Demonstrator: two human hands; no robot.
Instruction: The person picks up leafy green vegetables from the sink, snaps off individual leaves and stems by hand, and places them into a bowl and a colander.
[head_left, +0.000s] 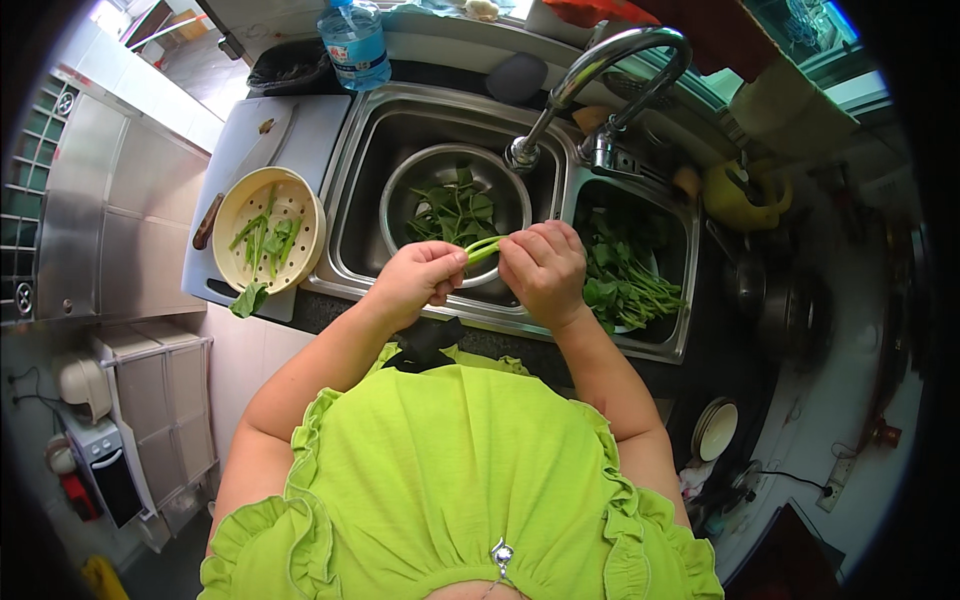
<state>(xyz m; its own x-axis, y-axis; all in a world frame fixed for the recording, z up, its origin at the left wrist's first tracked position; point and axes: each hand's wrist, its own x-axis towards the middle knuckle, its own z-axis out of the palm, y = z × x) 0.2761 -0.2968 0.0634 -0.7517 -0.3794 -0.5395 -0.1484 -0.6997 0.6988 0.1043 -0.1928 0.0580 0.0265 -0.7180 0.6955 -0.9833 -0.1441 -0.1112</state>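
My left hand (421, 281) and my right hand (545, 271) meet above the front rim of the large sink basin, each gripping an end of some green vegetable stems (484, 248). Behind them a round metal bowl (390, 202) holds leafy greens (457, 206). In the smaller basin at the right lies a pile of leafy greens with long stems (637, 289). A cream colander (317, 240) at the left contains several cut green stems (262, 236), with one leaf (249, 300) hanging at its front edge.
The colander stands on a cutting board (322, 120) beside a knife (206, 223). A chrome faucet (630, 49) arches over the sink's back edge. A bottle of blue liquid (356, 49) and a black-lined bin (289, 67) are at the back left; a yellow jug (750, 199) is at the right.
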